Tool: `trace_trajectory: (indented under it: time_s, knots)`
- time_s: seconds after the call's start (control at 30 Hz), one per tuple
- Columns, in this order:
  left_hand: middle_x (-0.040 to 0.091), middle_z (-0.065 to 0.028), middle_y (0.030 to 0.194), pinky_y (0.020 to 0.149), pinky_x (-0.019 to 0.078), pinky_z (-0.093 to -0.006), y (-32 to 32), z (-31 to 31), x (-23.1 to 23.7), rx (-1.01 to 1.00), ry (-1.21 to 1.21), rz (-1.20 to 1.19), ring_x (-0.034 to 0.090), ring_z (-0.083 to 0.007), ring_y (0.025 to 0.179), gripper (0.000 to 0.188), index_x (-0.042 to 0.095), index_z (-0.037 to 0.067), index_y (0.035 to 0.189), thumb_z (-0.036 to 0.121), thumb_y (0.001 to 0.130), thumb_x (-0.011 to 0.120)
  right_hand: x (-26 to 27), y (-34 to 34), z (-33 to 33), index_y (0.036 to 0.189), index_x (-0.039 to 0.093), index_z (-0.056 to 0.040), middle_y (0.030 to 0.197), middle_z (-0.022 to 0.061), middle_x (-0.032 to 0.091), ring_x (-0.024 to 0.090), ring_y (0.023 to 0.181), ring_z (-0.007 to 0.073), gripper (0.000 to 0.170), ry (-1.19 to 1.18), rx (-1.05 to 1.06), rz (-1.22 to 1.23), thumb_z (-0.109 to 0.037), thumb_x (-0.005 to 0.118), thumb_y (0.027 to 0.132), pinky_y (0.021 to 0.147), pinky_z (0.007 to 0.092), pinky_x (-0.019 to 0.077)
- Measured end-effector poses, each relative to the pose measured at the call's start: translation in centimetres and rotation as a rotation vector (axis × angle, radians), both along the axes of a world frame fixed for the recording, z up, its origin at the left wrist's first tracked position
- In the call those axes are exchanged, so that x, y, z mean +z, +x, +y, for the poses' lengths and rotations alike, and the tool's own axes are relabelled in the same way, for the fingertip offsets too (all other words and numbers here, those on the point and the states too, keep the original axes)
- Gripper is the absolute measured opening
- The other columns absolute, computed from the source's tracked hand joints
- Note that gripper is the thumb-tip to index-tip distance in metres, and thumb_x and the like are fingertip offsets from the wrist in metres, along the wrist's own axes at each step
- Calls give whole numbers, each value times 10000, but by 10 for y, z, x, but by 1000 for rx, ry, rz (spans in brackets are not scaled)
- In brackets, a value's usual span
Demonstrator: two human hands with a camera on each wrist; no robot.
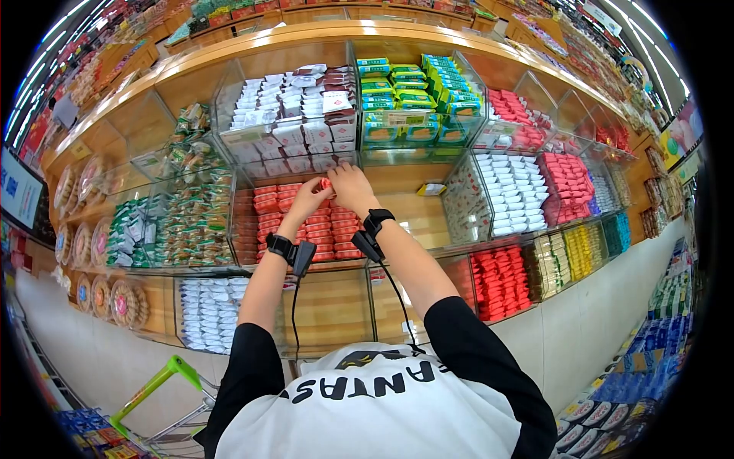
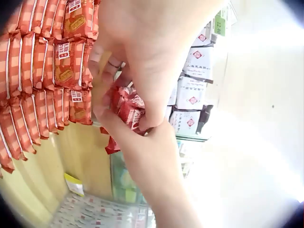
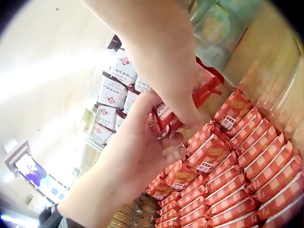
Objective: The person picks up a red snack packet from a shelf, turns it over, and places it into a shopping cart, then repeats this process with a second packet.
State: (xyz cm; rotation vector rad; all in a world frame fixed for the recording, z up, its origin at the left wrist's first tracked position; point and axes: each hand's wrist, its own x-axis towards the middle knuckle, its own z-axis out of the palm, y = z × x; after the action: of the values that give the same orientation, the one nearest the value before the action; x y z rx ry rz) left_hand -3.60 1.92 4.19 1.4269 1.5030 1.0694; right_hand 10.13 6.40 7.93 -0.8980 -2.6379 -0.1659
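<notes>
Both hands meet over a bin of red checked snack packets (image 1: 333,233), which lie in stacked rows. Between them is a small red wrapped packet (image 2: 127,111), partly covered by fingers. My left hand (image 1: 308,199) pinches one side of this packet with thumb and fingers. My right hand (image 1: 352,188) holds its other side, fingers overlapping the left ones. In the right wrist view, a shiny red wrapper end (image 3: 208,89) shows past the right hand. Behind the hands stand white snack packets (image 1: 294,141) with a red diamond mark.
Clear dividers separate the bins. Green and yellow packets (image 1: 409,88) fill the bin behind to the right. A lone yellow and white packet (image 1: 431,189) lies on the wooden bin floor (image 1: 409,218) at the right. A cart with a green handle (image 1: 157,382) stands at lower left.
</notes>
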Motion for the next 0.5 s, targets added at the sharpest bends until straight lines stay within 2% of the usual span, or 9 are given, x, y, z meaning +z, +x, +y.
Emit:
trace_trajectory:
  time_s: [0.07,0.1,0.17,0.27,0.33,0.4,0.47,0.5]
  knots:
    - [531,-52,697,571,380,-243,2,-4,-7,65,131,-154,462,-98,622,290,539,-9,886,248,759,586,5,1,-1,868,508,-47,869,96,544,493,895,257,391,-43,21,7,-179,673,538,772,347,391]
    - [531,-52,697,571,380,-243,4,-9,-2,68,130,-153,462,-98,622,290,539,-9,886,248,759,586,9,1,-2,849,508,-46,857,102,544,496,879,264,372,-102,40,43,-180,667,540,763,353,394]
    - [498,-40,660,547,365,-250,9,-21,10,168,160,-59,433,-100,599,290,531,-7,828,269,760,589,13,3,-6,831,508,-45,846,108,544,498,864,270,354,-161,65,81,-180,661,541,754,359,396]
    - [492,-6,658,528,352,-219,17,-38,30,216,148,88,417,-62,585,270,542,-7,843,253,777,580,19,7,-9,815,503,-42,842,119,539,497,832,287,328,-215,140,185,-170,651,551,722,378,402]
    - [464,6,638,499,328,-221,27,-57,60,257,168,127,381,-53,568,273,542,-3,837,253,764,599,27,11,-14,803,501,-51,833,121,523,486,862,290,328,-284,273,273,-194,665,558,727,372,398]
    - [455,-24,615,490,326,-247,31,-71,70,292,211,104,386,-91,548,305,528,-7,831,266,737,624,31,12,-25,844,501,-41,857,127,524,482,874,296,360,-309,328,342,-176,671,557,742,372,398]
    - [467,-17,627,502,336,-233,29,-82,65,289,247,55,396,-80,566,291,533,-6,856,237,731,634,39,14,-46,911,493,-35,883,132,525,477,897,295,404,-301,405,545,-147,666,564,759,370,397]
    - [477,-18,638,513,346,-228,31,-94,73,277,269,35,404,-76,576,282,536,-5,865,225,733,632,47,18,-60,967,474,-28,925,138,529,483,913,304,429,-351,394,537,-129,643,586,762,379,404]
